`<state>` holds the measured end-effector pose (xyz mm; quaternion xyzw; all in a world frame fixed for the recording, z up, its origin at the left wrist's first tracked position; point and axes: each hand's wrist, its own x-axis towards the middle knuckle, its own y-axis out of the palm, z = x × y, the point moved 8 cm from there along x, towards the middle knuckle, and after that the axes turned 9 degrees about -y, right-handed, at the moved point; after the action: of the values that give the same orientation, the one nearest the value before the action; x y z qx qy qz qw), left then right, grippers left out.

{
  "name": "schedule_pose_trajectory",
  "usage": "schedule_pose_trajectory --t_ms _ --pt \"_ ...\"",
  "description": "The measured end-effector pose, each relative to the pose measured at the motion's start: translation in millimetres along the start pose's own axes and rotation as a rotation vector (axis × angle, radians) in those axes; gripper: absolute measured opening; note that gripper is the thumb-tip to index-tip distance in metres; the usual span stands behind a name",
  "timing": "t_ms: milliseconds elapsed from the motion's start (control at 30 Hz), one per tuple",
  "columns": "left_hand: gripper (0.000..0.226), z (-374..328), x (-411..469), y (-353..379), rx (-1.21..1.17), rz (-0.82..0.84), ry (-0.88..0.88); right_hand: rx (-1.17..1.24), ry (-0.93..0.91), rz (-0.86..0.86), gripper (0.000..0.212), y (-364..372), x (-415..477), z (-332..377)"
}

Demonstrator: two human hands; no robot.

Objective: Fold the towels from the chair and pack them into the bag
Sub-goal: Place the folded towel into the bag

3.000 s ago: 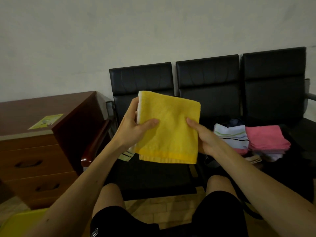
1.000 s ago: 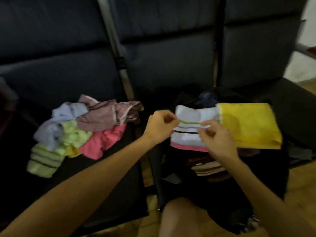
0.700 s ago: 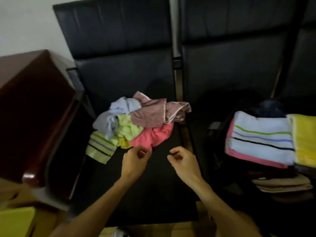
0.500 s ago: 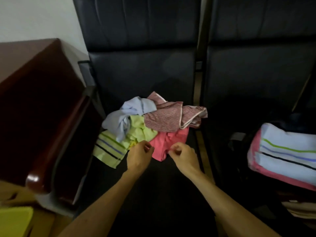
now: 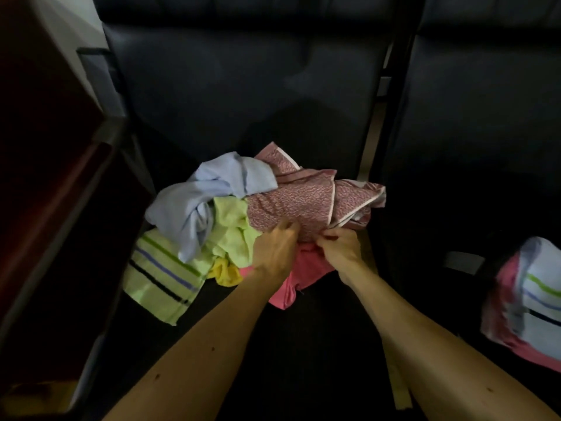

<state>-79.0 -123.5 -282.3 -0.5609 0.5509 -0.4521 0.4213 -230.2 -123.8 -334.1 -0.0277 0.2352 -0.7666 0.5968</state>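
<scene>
Pinching the near edge of the patterned pink towel with curled fingers of left hand and right hand; atop the crumpled towel heap mid-seat on the black chair.

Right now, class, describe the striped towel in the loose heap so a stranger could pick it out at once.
Find the black chair beside the dark wooden cabinet; a heap of crumpled towels lies on its seat. At the heap's near-left corner lies the striped towel. It alone there is pale green with green, purple and black stripes; its neighbours carry no stripes.
</scene>
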Motion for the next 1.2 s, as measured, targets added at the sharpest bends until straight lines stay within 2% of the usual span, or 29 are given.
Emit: schedule_pose_trajectory --t_ms 167,300,433,533,700,767,867,1033,1200 --pt "0.015 3 -3 -4 -0.091 -0.062 -0.020 0.049 0.000 0.111 0.020 6 -10 16" --pt "0.017 6 -17 -50 -0.361 -0.159 -0.048 0.181 0.002 0.124 0.008 -15 -34 43" --pt "0.014 -6 -39 -124 -0.552 -0.311 0.027 0.213 -0.080 0.138 0.009 -39 -61 100" --pt "0.015 -18 -54 -182 -0.665 -0.356 0.043 0.231 -0.203 0.121 0.010 -65 -95 161" --pt "0.014 -46 -97 -295 -0.787 -0.492 0.093 0.380 -0.384 0.142 0.009 -123 -169 257" --pt "0.014 -58 -117 -335 -0.820 -0.531 0.135 0.392 -0.472 0.163 0.020 -145 -194 286" --pt "0.016 -72 -147 -380 -0.875 -0.550 0.215 0.238 -0.633 0.107 0.030 -178 -230 314" --pt "0.013 -84 -188 -425 -0.934 -0.535 0.270 -0.004 -0.833 0.039 0.027 -212 -280 335" --pt "0.010 -86 -242 -465 -0.984 -0.573 0.293 -0.155 -0.831 0.037 0.023 -226 -325 336"
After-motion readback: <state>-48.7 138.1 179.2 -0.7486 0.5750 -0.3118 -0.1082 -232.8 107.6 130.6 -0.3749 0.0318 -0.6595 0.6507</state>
